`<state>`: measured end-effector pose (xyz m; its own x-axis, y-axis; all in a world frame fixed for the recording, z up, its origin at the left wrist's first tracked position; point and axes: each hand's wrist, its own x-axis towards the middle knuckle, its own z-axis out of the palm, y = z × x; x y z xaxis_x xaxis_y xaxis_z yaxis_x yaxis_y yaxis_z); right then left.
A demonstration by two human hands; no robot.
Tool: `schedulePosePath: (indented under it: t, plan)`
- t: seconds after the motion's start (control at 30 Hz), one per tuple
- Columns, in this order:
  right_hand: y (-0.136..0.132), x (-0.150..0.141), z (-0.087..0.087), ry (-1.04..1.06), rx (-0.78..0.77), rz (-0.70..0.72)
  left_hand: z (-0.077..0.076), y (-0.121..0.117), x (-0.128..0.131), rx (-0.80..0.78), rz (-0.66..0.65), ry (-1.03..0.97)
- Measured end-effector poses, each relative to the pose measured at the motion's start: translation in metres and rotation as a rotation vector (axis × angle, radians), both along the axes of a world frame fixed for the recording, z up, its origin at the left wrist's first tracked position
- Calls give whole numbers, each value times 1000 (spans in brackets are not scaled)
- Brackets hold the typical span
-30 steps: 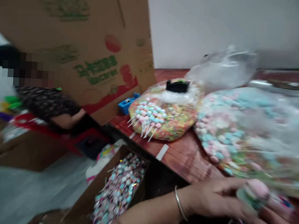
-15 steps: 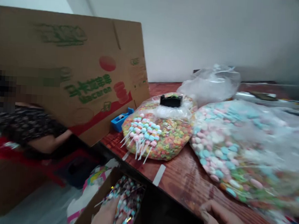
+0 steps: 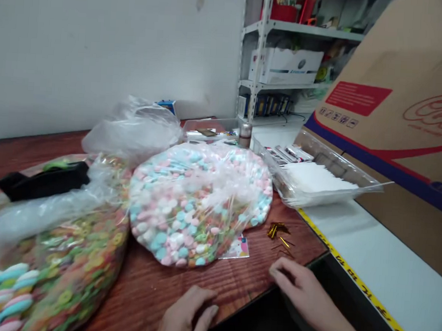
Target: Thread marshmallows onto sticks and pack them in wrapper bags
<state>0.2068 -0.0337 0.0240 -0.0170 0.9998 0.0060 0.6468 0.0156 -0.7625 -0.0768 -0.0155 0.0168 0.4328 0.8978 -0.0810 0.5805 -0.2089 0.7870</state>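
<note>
Holding nothing visible, the left hand (image 3: 186,314) and right hand (image 3: 304,289) are curling loosely, thumbs parted from fingers; gold ties (image 3: 275,231) are lying on the table (image 3: 250,274) just beyond the right fingers, presumably for easy reach, the candy bag (image 3: 188,208) slumping beyond the left.

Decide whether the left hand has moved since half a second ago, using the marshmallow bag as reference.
Yes, rightward: the left hand was at the sweets box, left of the marshmallow bag; now it is before that bag, at the table's edge.
</note>
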Motion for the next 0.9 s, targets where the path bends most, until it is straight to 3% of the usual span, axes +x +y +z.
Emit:
schedulePosePath:
  t: [0.13,0.4,0.47,0.53,0.6,0.67,0.73,0.8,0.9]
  plan:
    - [14,22,-19,-221,128,-58,0,4,31,-48,-77,1]
    - [61,-40,-45,-377,329,86,-2,0,52,-147,24,-85]
    - [61,-46,-50,-402,353,101,-6,-4,56,-318,158,-218]
    - [55,-46,-48,-414,381,98,-9,-6,65,-649,303,-484]
    - [45,-40,-41,-410,434,117,-10,-5,78,-995,351,-824]
    - [33,-30,-29,-390,520,172,-9,-2,94,-1163,356,-1153]
    - [21,-18,-17,-360,604,235,-7,4,109,-1150,464,-1392]
    - [11,-6,-9,-286,585,215,-5,8,120,-1078,620,-1483]
    - [4,0,-9,55,310,1,-3,10,128,-950,688,-1424]
